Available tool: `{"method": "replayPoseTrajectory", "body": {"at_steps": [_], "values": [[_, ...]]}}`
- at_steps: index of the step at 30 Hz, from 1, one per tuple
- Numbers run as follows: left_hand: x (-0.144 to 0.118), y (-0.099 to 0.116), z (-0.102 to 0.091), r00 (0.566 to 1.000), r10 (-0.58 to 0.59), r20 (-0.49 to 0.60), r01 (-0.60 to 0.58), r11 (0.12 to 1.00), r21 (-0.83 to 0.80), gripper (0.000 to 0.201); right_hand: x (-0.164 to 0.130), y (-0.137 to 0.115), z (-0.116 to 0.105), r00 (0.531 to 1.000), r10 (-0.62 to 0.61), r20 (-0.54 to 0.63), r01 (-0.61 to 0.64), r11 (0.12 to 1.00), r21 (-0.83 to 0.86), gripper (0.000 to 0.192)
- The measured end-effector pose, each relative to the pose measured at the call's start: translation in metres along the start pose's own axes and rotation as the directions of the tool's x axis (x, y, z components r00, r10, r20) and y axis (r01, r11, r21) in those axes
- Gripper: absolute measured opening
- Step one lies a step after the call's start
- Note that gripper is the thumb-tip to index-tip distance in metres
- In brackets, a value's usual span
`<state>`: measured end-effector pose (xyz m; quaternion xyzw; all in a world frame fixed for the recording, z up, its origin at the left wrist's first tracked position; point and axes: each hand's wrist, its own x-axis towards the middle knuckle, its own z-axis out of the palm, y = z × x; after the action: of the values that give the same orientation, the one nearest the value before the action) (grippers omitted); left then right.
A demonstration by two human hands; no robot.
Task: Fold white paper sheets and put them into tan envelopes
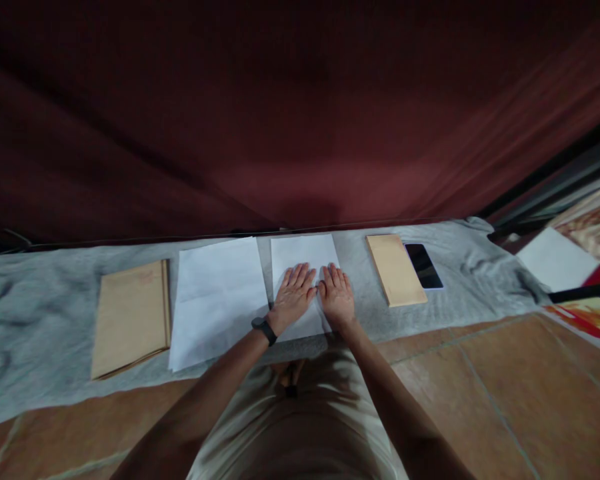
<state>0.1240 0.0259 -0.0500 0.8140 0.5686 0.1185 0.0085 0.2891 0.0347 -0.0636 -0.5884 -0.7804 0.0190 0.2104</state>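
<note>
I see both of my hands pressed flat on a narrow white sheet of paper that lies in the middle of the frame. My left hand, with a black band on its wrist, has its fingers stretched out and close together, palm down on the sheet; it grips nothing. My right hand lies just beside it in the same way, fingers straight, palm down, holding nothing. The thumbs nearly meet over the centre of the paper.

The sheet rests on a wrinkled grey cloth that runs as a long strip from the left edge of the frame to the right. The cloth seems to be spread on the floor, over reddish-brown tiles with pale joints that fill the lower right of the frame. Just left of the narrow sheet, a wider white sheet of paper lies with its edge touching or slightly overlapping it. Further left sits a large tan paper envelope. To the right of my hands, apart from the sheet, lies a smaller tan envelope, and just beside it a black phone, screen dark.

A dark maroon curtain fills the whole upper half of the frame, hanging in folds down to the far edge of the cloth. At the far right I make out a dark bar, a white sheet and some colourful printed material, too blurred to name.
</note>
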Motion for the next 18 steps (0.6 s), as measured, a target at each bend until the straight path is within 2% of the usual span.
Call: {"method": "replayPoseTrajectory", "body": {"at_steps": [8, 14, 18], "values": [[0.024, -0.016, -0.004, 1.000, -0.001, 0.029, 0.001, 1.000, -0.003, 0.054, 0.000, -0.001, 0.000, 1.000, 0.005, -0.001, -0.005, 1.000, -0.010, 0.050], [0.039, -0.034, -0.002, 0.997, -0.073, 0.025, 0.073, 0.997, -0.006, 0.056, -0.001, 0.000, 0.003, 1.000, 0.003, -0.026, -0.003, 1.000, -0.006, 0.050], [0.047, -0.049, -0.002, 0.986, -0.163, 0.041, 0.163, 0.987, -0.006, 0.058, 0.000, 0.000, 0.003, 1.000, 0.008, -0.019, -0.008, 1.000, -0.013, 0.051]]}}
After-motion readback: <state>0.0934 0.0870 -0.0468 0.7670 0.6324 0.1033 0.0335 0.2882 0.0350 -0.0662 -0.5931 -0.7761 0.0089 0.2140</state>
